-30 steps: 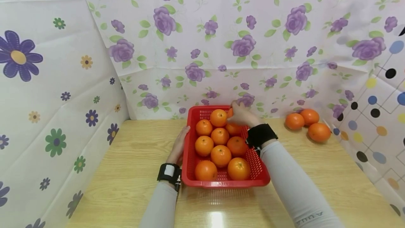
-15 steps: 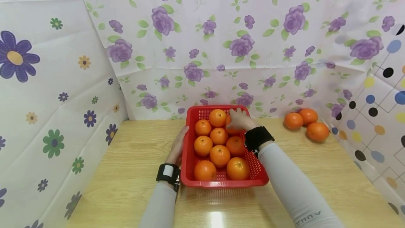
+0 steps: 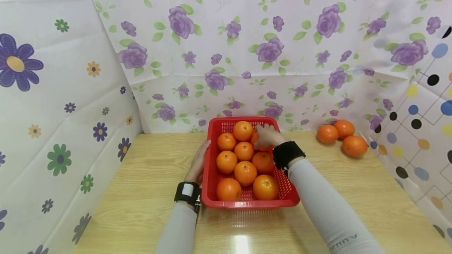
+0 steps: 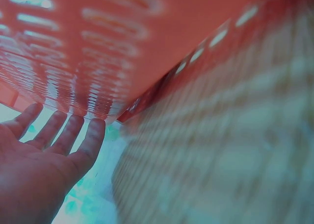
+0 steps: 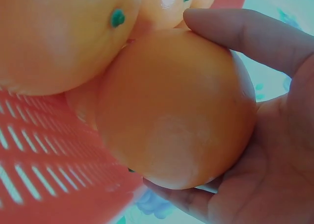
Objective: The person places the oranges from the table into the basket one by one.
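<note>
A red plastic basket (image 3: 247, 204) with slotted walls stands on the table, holding several oranges (image 3: 245, 173). My right hand (image 3: 267, 135) is inside its back right corner, thumb and fingers curled round an orange (image 5: 176, 109). In the right wrist view this orange lies close against other oranges and the slotted wall; in the head view the hand covers most of it. My left hand (image 3: 198, 163) rests along the basket's left side. The left wrist view has its fingers (image 4: 68, 135) nearly straight and spread, fingertips at the slotted wall.
Beyond the basket to the right, three more oranges (image 3: 354, 146) lie together on the wooden table (image 3: 152, 175). A flower-printed cloth (image 3: 226, 50) hangs right behind the table, with more patterned cloth at both sides.
My right hand has come down and slightly forward from the basket's back rim with the orange, then stayed nearly still over the last half second. The left hand keeps its place.
</note>
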{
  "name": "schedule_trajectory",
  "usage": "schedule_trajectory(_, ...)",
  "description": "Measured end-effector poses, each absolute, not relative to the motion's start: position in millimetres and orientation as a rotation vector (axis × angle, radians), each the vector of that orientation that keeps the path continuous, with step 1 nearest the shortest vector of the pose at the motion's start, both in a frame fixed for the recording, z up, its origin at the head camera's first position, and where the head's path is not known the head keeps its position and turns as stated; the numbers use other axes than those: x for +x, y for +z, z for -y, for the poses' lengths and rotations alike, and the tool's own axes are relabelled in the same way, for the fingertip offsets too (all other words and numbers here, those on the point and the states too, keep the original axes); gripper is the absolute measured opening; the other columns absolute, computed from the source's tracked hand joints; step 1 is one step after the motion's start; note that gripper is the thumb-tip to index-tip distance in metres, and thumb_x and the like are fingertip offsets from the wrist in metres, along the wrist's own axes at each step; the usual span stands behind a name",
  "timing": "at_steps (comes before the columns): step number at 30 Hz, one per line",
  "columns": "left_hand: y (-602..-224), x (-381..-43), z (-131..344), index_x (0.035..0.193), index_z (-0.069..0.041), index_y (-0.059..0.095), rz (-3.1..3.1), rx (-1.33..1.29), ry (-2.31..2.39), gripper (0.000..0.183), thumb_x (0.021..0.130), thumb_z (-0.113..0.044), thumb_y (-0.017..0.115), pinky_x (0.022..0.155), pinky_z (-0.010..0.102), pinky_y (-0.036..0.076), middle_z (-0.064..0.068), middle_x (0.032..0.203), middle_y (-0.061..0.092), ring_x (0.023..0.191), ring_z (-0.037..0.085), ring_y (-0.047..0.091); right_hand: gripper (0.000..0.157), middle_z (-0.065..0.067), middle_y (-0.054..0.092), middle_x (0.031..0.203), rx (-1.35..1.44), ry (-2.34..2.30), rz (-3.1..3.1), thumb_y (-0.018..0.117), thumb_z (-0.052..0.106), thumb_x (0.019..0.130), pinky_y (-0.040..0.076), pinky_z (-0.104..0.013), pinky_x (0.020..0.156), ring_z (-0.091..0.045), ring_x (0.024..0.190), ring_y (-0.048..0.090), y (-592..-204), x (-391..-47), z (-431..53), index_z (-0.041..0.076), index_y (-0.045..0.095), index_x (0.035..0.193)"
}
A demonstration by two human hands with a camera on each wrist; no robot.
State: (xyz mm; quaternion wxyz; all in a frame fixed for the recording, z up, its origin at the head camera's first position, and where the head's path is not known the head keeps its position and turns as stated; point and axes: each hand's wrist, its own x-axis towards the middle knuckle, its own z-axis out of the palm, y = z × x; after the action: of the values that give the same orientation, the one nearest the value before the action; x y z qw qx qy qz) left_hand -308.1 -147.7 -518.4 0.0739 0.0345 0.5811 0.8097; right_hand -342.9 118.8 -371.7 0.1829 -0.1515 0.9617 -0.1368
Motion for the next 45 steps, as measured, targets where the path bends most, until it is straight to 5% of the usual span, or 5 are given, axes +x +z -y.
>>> schedule_trajectory(20,-516,-307,147,0.165,-0.027,0.027,-1.747,0.082,2.423,0.07,0.106,-0.058,0.049,0.117,0.053,0.038,0.004,0.162,0.038,0.147,0.029,0.04,0.089,-0.035,0.015,0.165,-0.401,-0.391,-2.732,0.073,0.022,0.094,0.021,-0.062,0.123,-0.051,0.153,0.014,-369,-342,-122,-0.001,0.022,0.163)
schedule_trajectory(30,-517,-309,148,0.164,-0.029,0.027,-1.735,0.08,2.422,0.069,0.105,-0.058,0.05,0.117,0.053,0.038,0.003,0.163,0.038,0.147,0.028,0.04,0.069,-0.035,0.036,0.149,-0.501,-0.494,-2.824,0.073,0.018,0.089,0.038,-0.06,0.114,-0.051,0.14,0.037,-360,-342,-134,-0.002,0.044,0.149)
schedule_trajectory(45,-518,-309,149,0.162,-0.028,0.032,-1.743,0.091,2.42,0.067,0.105,-0.058,0.05,0.114,0.054,0.042,0.006,0.16,0.041,0.145,0.03,0.043,0.061,-0.036,0.042,0.147,-0.549,-0.659,-2.928,0.065,0.022,0.099,0.04,-0.062,0.113,-0.052,0.135,0.044,-341,-349,-168,-0.009,0.043,0.147)
